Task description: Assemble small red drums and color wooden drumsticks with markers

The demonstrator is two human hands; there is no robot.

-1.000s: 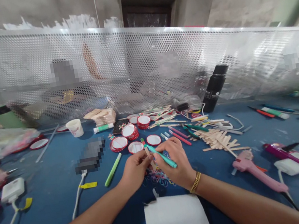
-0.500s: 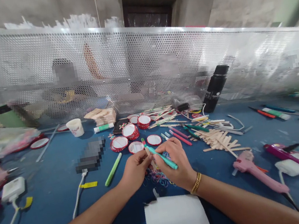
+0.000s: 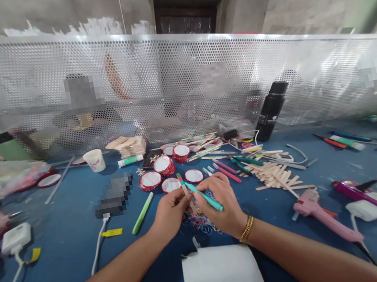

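Observation:
My left hand [image 3: 170,214] pinches a wooden craft stick [image 3: 183,186] that points up and away from me. My right hand [image 3: 221,203] grips a teal marker [image 3: 206,197] like a pen, its tip against the stick near my left fingertips. Both hands hover just above a small heap of coloured rubber bands [image 3: 199,222] on the blue table [image 3: 68,245]. A gold bracelet [image 3: 246,230] circles my right wrist.
Round red-rimmed discs [image 3: 164,167] lie beyond my hands, a pile of wooden sticks [image 3: 275,175] to the right, a pink glue gun [image 3: 320,217] farther right. A green marker [image 3: 143,212] lies left, white foam [image 3: 221,270] lies near me. A perforated metal screen [image 3: 178,84] closes the back; people sit behind it.
Almost nothing has moved; the marker and my hands shift only slightly against the stick.

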